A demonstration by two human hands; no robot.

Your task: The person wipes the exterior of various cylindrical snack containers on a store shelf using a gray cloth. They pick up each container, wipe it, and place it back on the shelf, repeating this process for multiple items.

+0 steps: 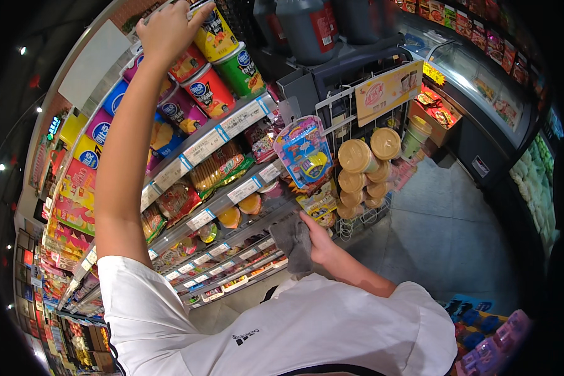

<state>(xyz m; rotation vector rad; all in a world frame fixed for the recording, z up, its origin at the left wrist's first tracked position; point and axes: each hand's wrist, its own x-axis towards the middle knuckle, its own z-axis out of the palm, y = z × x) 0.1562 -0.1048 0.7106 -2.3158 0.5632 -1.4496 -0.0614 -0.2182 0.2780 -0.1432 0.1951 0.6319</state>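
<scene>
My left hand [171, 28] is raised to the upper shelf, at the top of the picture. Its thumb lies across the top of a yellow snack canister [216, 35]; its other fingers curl away, so its hold is hidden. Red [209, 91], green [242, 70] and purple canisters [183, 110] stand close by, some stacked. Lower down, my right hand [318, 239] grips a dark grey cloth [292, 240], which hangs bunched in front of the lower shelves, below a carded toy pack [306, 157].
Shelf edges carry price strips [207, 143]. At the shelf end, a wire rack [348, 117] holds cups with tan lids [355, 155]. Large dark jugs [305, 28] stand above. A glass-topped chest freezer [479, 75] is at right, beside the tiled floor [432, 225]; packaged goods [493, 343] lie lower right.
</scene>
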